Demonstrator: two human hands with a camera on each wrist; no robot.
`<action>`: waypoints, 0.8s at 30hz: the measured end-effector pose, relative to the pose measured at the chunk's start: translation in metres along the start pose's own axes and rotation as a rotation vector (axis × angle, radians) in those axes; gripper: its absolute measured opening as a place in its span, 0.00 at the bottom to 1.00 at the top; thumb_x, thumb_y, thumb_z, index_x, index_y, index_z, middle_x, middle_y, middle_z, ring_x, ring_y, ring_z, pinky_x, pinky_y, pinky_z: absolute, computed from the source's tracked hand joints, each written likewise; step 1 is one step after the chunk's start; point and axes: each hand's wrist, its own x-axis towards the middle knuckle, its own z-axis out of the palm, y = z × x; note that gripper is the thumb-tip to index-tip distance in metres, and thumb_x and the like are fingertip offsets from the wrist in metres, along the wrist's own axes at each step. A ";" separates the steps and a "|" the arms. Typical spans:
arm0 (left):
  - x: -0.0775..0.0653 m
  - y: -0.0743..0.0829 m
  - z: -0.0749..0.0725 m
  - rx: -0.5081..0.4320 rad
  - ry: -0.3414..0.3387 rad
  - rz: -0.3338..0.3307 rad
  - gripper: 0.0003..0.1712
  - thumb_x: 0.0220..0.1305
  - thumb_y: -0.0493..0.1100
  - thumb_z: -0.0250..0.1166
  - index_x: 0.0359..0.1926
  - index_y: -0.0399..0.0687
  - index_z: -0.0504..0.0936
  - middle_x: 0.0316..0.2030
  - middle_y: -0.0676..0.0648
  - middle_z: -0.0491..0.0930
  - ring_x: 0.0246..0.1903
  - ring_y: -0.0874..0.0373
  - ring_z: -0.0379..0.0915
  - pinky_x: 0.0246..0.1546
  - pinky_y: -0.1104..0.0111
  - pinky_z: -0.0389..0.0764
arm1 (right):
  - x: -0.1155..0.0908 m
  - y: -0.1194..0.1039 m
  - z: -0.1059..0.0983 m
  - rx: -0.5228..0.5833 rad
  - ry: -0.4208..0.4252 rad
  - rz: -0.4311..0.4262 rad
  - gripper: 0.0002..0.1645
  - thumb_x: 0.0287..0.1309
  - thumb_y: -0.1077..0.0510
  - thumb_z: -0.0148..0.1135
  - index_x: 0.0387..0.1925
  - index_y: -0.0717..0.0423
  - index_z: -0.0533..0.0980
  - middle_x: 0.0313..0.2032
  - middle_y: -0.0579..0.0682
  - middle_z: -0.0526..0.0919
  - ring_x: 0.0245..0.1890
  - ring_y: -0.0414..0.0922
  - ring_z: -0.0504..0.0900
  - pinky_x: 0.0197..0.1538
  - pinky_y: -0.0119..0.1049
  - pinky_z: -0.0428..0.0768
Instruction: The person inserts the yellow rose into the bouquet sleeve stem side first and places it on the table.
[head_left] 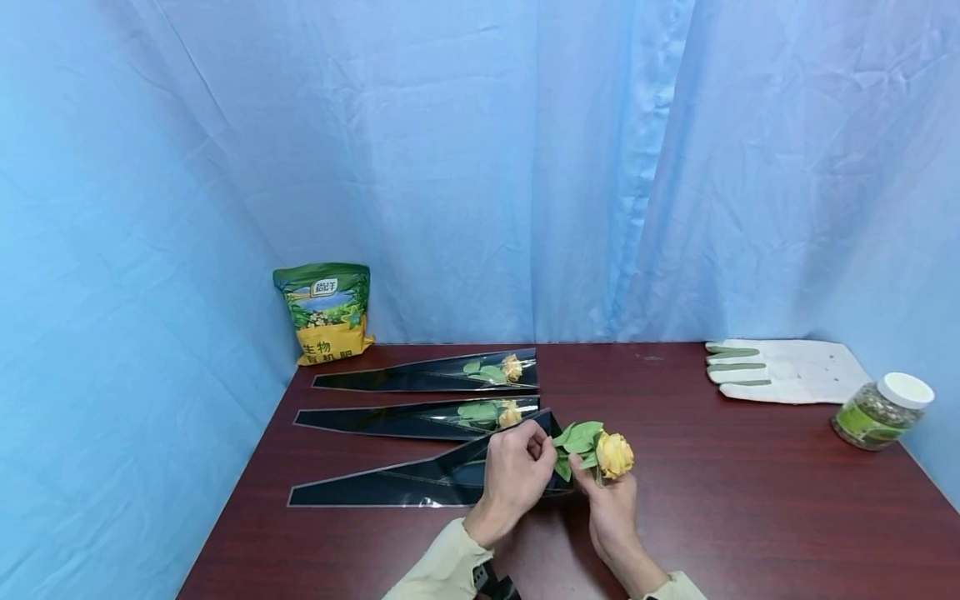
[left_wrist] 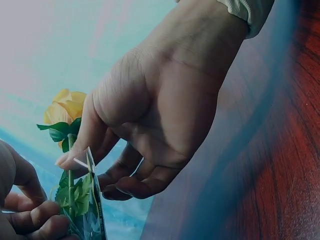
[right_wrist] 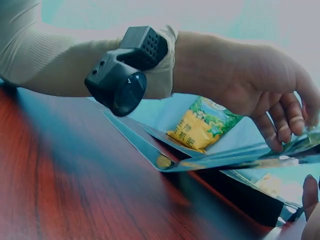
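Observation:
A yellow rose [head_left: 615, 455] with green leaves lies with its stem partly inside a black, clear-fronted flower sleeve [head_left: 367, 488]; its bloom and upper leaves are outside the wide end. My left hand [head_left: 517, 468] pinches the sleeve near that opening. Just below the bloom, my right hand [head_left: 617, 515] holds the rose, its thumb against the stem. The left wrist view shows the right hand [left_wrist: 155, 110] large beside the rose [left_wrist: 65, 107], with left-hand fingers at the lower left. In the right wrist view, the left hand [right_wrist: 240, 80] is over the sleeve's edge.
Two more black sleeves, an upper one [head_left: 390, 380] and a lower one [head_left: 382, 422], lie behind, each with a yellow rose inside. A green-and-yellow fertilizer bag [head_left: 326, 312] stands at the back left. White-and-green gloves [head_left: 795, 371] and a white-lidded jar [head_left: 877, 417] are at the right.

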 end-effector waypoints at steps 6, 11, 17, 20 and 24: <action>0.000 0.001 0.000 -0.005 -0.002 0.000 0.10 0.56 0.33 0.66 0.21 0.50 0.79 0.12 0.55 0.76 0.14 0.78 0.58 0.20 0.87 0.61 | 0.001 -0.002 -0.002 -0.013 -0.021 -0.014 0.18 0.58 0.73 0.64 0.41 0.46 0.79 0.36 0.33 0.86 0.41 0.29 0.82 0.48 0.22 0.78; -0.001 0.002 0.000 -0.009 0.005 0.033 0.10 0.55 0.32 0.66 0.21 0.50 0.79 0.13 0.55 0.76 0.15 0.77 0.59 0.20 0.87 0.62 | 0.001 -0.002 -0.002 -0.064 -0.057 -0.002 0.19 0.56 0.73 0.65 0.40 0.46 0.80 0.35 0.33 0.86 0.40 0.29 0.83 0.48 0.22 0.79; -0.001 0.004 0.001 0.002 0.003 0.077 0.11 0.53 0.32 0.66 0.20 0.50 0.79 0.13 0.55 0.76 0.16 0.76 0.61 0.21 0.88 0.61 | 0.003 0.000 -0.003 -0.108 -0.072 0.019 0.19 0.55 0.73 0.66 0.39 0.45 0.80 0.34 0.32 0.86 0.40 0.28 0.83 0.48 0.22 0.79; -0.001 0.005 0.002 -0.010 -0.005 0.082 0.11 0.53 0.32 0.66 0.20 0.51 0.79 0.14 0.56 0.77 0.16 0.75 0.63 0.21 0.88 0.60 | 0.003 0.001 -0.003 -0.123 -0.076 0.030 0.18 0.55 0.72 0.66 0.40 0.46 0.80 0.34 0.31 0.86 0.40 0.28 0.83 0.48 0.22 0.79; -0.001 0.005 0.002 -0.027 -0.024 0.102 0.11 0.53 0.32 0.66 0.20 0.50 0.79 0.15 0.56 0.79 0.16 0.74 0.65 0.21 0.88 0.61 | 0.003 0.002 -0.002 -0.149 -0.082 0.060 0.17 0.55 0.73 0.65 0.41 0.50 0.80 0.34 0.31 0.85 0.40 0.28 0.82 0.49 0.22 0.78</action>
